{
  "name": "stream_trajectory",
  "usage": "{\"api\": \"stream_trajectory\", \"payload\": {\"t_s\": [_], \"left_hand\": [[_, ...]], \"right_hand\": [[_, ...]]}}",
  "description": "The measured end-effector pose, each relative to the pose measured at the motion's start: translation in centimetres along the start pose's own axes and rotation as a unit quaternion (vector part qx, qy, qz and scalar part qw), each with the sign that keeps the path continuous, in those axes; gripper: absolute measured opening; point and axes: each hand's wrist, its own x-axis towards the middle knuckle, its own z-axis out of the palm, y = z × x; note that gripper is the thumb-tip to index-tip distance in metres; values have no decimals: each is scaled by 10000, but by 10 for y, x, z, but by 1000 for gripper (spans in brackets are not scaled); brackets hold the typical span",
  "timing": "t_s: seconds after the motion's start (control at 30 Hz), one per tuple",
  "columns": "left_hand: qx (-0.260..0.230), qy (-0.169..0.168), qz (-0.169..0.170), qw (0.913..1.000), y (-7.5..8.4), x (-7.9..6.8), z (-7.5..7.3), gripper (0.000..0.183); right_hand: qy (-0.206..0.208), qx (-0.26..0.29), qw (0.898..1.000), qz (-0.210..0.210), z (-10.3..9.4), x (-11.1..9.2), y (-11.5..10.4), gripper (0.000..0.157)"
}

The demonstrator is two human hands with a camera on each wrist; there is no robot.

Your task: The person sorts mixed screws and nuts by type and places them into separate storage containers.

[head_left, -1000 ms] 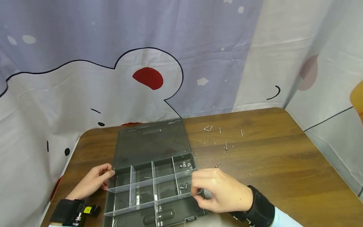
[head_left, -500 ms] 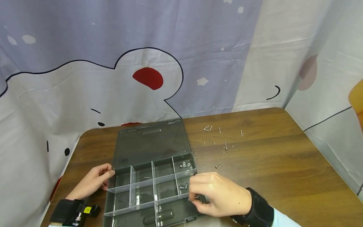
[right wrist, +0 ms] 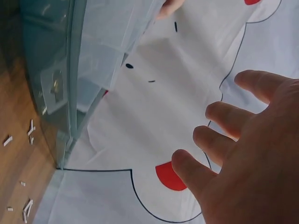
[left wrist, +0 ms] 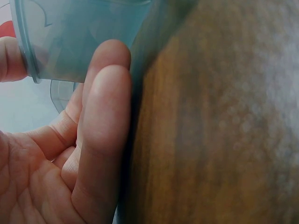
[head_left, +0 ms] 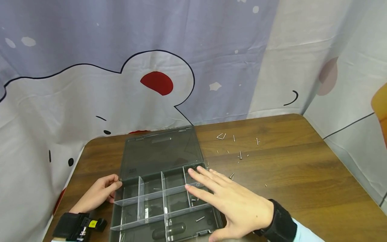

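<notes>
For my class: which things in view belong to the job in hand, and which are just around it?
Likely part of the job:
open compartment box
screws inside it
loose screws beside it

Just around:
wooden table
patterned curtain
black wrist straps

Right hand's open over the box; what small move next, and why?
Probably move the right hand toward the loose screws just beyond it on the table: it is spread and holds nothing, and the left hand holds the box.

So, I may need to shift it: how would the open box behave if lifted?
The box looks like thin see-through plastic, so probably light and fairly stiff. Its lid lies folded back, so might swing. A screw lying inside would likely slide if tilted.
</notes>
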Motion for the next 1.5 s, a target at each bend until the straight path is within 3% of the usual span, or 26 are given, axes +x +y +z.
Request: {"api": "stream_trajectory", "payload": {"t_s": [0.27, 0.6, 0.77, 0.97, 1.1, 1.27, 1.5], "left_hand": [[-67, 0, -109, 9999, -3, -1, 0, 28], [11, 51, -15, 10000, -4, -5, -3, 30], [7, 47, -19, 10000, -3, -6, -2, 30], [11, 53, -10, 10000, -3, -7, -3, 30], [1, 65, -36, 10000, -2, -5, -2, 30], [7, 57, 23, 10000, 0, -2, 0, 28], [-18, 56, 110, 9999, 1, -1, 1, 27]], "right_hand": [[-35, 170, 9996, 233, -1, -1, 11, 119], [-94, 217, 9977, 638, 5, -1, 30, 114], [-42, 46, 9953, 966, 7, -3, 47, 104], [216, -49, 9886, 1487, 8, -6, 77, 82], [599, -249, 9776, 2003, 8, -12, 104, 68], [1122, -385, 9481, 2950, 0, -30, 144, 51], [1071, -472, 9185, 3776, -2, -55, 202, 35]]}}
